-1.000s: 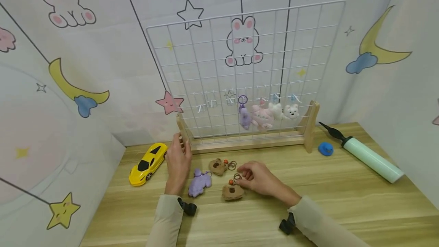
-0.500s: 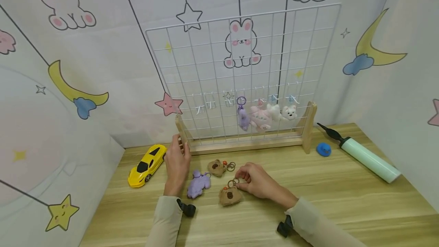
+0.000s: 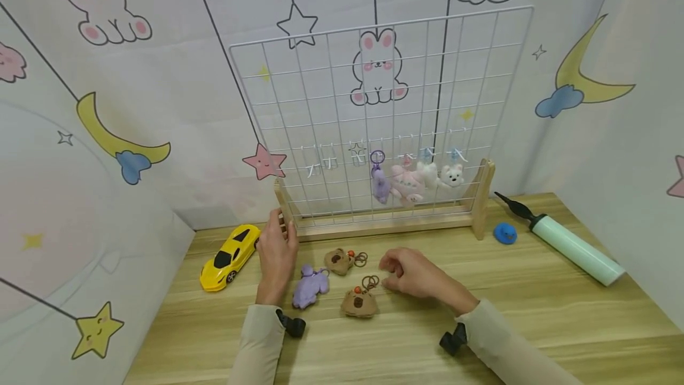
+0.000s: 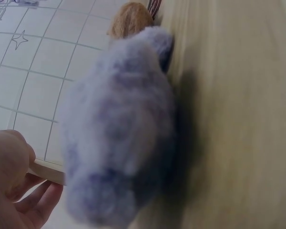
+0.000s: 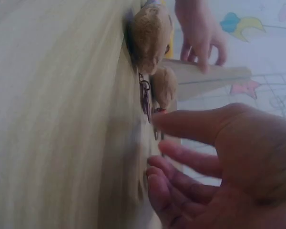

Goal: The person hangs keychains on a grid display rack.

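Note:
My left hand (image 3: 278, 254) grips the left wooden foot (image 3: 285, 199) of a white wire grid rack (image 3: 342, 103). My right hand (image 3: 415, 275) hovers with parted fingers just right of the metal rings on a brown plush keychain (image 3: 360, 303), holding nothing. This keychain lies face up, a red bead by its head. A second brown plush keychain (image 3: 337, 261) lies behind it. Left of both is a purple plush keychain (image 3: 310, 287), which looms large and blurred in the left wrist view. From the rack's hooks hang another purple plush (image 3: 381, 186), a pink plush (image 3: 407, 185) and white plush bears (image 3: 452, 175).
A yellow toy car (image 3: 231, 257) stands left of the left hand. Toward the right rear of the wooden table (image 3: 406, 349) lie a blue rubber-like toy (image 3: 504, 233) and a pale green hand pump (image 3: 574, 248). Several hooks (image 3: 329, 162) on the rack's left side carry no plush.
My right hand has let go of the front brown keychain's rings and drawn back to the right. That keychain shifted slightly toward me and now lies still. The left hand stays on the rack.

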Action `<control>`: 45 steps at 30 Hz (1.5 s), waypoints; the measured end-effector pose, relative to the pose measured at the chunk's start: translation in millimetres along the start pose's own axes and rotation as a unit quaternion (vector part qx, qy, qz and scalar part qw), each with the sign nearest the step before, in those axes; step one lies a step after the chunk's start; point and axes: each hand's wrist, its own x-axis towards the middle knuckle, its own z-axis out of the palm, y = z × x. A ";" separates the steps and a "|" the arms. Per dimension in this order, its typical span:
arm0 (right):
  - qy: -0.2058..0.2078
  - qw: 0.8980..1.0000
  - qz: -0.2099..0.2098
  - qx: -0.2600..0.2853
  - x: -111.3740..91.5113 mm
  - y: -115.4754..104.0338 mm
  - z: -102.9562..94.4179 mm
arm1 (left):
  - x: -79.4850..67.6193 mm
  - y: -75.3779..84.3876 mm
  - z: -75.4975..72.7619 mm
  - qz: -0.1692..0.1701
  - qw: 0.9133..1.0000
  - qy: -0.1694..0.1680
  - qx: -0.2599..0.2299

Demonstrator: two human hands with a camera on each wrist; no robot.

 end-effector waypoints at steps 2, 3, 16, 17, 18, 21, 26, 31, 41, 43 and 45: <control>-0.018 0.999 -0.027 -0.020 -0.4 -0.6 1.2 | 0.5 0.1 0.2 0.001 1.000 0.000 0.000; -0.028 0.998 -0.045 -0.029 -0.5 -1.3 3.0 | 0.6 0.1 0.2 0.002 1.000 0.000 -0.001; -0.031 0.995 -0.071 -0.067 -2.1 -0.3 13.9 | -1.3 -0.5 0.6 0.006 1.000 0.006 0.000; -0.036 0.995 -0.061 -0.067 -3.1 -0.2 11.5 | -1.5 -0.7 0.7 0.004 1.000 0.006 0.001; -0.041 0.996 -0.052 -0.064 -4.2 0.0 8.5 | -1.7 -0.6 0.7 0.003 1.000 0.005 0.000; -0.054 0.997 -0.017 -0.050 -7.1 1.5 -1.6 | -1.9 -1.2 1.4 0.003 1.000 0.004 -0.002; -0.071 0.997 0.002 -0.031 -8.5 3.2 -13.1 | -1.2 -1.0 1.9 0.004 1.000 0.005 -0.003; -0.077 0.996 -0.015 -0.033 -6.5 2.4 -18.2 | -0.3 -1.3 0.9 0.003 1.000 0.005 -0.004; -0.043 0.991 -0.017 0.129 -0.8 3.6 -38.6 | -0.7 -0.7 -1.0 0.000 1.000 0.000 -0.010; -0.024 0.988 -0.034 0.147 -0.4 0.5 -44.5 | -1.0 0.0 -1.1 -0.002 1.000 -0.003 -0.011; -0.004 0.987 -0.050 0.152 0.1 -3.8 -49.8 | -1.1 0.4 -1.2 -0.003 1.000 -0.002 -0.009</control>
